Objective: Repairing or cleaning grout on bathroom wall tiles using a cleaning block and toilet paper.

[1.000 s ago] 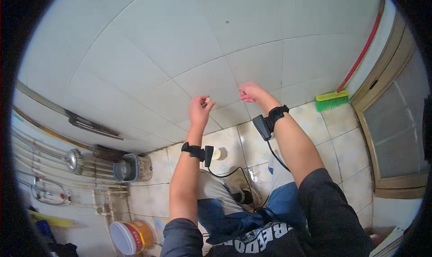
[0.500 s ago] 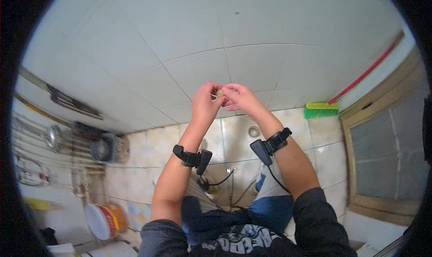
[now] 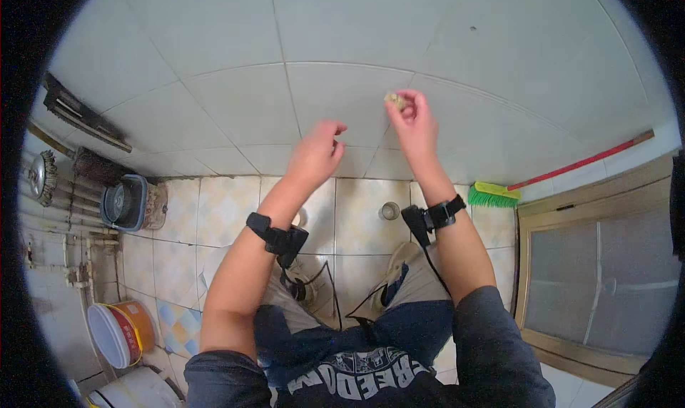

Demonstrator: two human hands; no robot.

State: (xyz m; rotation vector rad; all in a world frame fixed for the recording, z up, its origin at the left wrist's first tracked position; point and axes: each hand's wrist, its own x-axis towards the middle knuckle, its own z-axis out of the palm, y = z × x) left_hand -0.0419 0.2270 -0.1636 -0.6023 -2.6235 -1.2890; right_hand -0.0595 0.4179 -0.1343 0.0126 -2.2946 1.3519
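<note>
My right hand [image 3: 416, 126] is raised in front of the tiled wall, its thumb and fingers pinching a small pale yellowish lump [image 3: 394, 101]. What kind of thing the lump is, I cannot make out. Lower and to the left, my left hand [image 3: 318, 153] hangs apart from it, slightly smeared by motion. Its thumb and curled fingers are parted, and nothing shows between them. Both wrists carry black strapped devices with cables.
A pale tiled wall [image 3: 342, 29] rises ahead. A floor drain [image 3: 389, 210] lies below my hands. At right are a green-bristled broom [image 3: 494, 196] with a red handle and a framed door [image 3: 599, 279]. Leftward stand a grey basin [image 3: 135, 222], pipes and an orange bucket [image 3: 146, 321].
My hands were together at the pale lump. Now they are apart: the right has moved up and rightward with the lump, and the left has let go and drawn back leftward.
</note>
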